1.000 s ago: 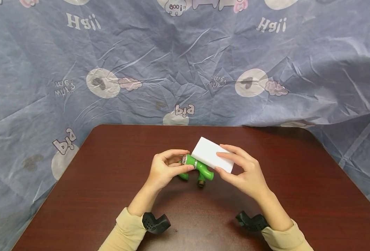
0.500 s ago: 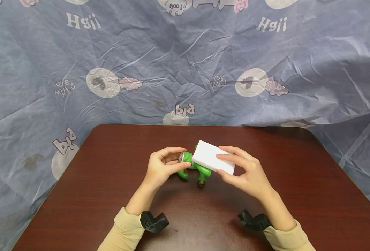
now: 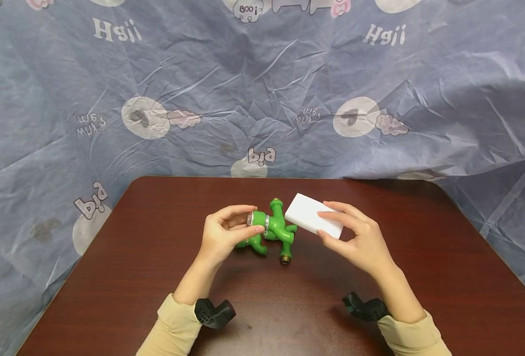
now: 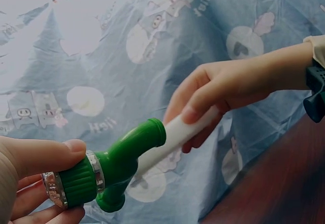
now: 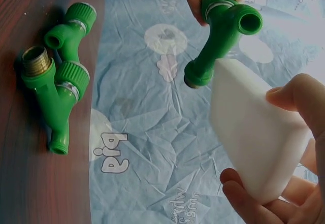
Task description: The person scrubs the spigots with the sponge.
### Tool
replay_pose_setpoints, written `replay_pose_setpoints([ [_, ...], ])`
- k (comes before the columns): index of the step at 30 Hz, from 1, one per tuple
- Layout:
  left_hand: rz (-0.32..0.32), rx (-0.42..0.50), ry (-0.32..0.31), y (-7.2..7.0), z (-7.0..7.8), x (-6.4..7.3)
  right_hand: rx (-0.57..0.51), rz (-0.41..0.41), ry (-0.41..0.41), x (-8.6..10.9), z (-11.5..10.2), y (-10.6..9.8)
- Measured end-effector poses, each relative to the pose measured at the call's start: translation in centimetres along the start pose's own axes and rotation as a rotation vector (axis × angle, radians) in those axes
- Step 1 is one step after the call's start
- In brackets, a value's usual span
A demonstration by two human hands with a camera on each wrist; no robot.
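Observation:
My left hand (image 3: 219, 235) grips a green tap (image 3: 277, 225) by its ribbed knob, holding it up over the table. In the left wrist view, the thumb lies on the knob of this tap (image 4: 122, 158), and fingers curl beneath. White and block-shaped, a sponge (image 3: 313, 216) is pinched between the thumb and fingers of my right hand (image 3: 360, 237), just right of the tap. A narrow gap separates sponge and tap in the head view. The right wrist view shows the broad face of the sponge (image 5: 254, 127) and the open spout of the held tap (image 5: 218, 43).
Two more green taps lie on the dark red-brown table (image 3: 155, 277): one with a brass threaded end (image 5: 56, 97), the other (image 5: 71, 33) beside it. In the head view the held tap partly covers them. A wrinkled blue printed cloth (image 3: 226, 89) hangs behind the table.
The sponge slid down across the tap, then came away to the right with my right hand. My left hand moved slightly left with the tap, whose body now shows.

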State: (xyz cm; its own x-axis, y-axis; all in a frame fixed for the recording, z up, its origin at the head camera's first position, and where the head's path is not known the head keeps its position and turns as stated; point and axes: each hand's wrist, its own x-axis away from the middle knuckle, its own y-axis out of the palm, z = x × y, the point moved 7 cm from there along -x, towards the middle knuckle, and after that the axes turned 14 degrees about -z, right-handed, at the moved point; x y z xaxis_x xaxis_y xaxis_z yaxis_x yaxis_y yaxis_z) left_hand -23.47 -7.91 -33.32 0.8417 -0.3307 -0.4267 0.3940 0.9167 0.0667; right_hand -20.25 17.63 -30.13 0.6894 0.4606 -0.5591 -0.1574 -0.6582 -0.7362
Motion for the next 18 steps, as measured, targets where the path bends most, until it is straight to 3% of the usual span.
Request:
replay_pose_setpoints([
  [7, 0.015, 0.061, 0.046, -0.2, 0.4, 0.0, -0.026, -0.028, 0.017, 0.0, 0.0, 0.5],
  [15, -0.090, 0.156, 0.072, 0.2, 0.4, 0.0, -0.152, 0.143, -0.135, -1.1, -4.5, -1.8],
  [18, -0.136, 0.177, 0.068, 0.4, 0.4, 0.0, -0.182, 0.173, -0.145, -1.0, -4.4, -2.0],
])
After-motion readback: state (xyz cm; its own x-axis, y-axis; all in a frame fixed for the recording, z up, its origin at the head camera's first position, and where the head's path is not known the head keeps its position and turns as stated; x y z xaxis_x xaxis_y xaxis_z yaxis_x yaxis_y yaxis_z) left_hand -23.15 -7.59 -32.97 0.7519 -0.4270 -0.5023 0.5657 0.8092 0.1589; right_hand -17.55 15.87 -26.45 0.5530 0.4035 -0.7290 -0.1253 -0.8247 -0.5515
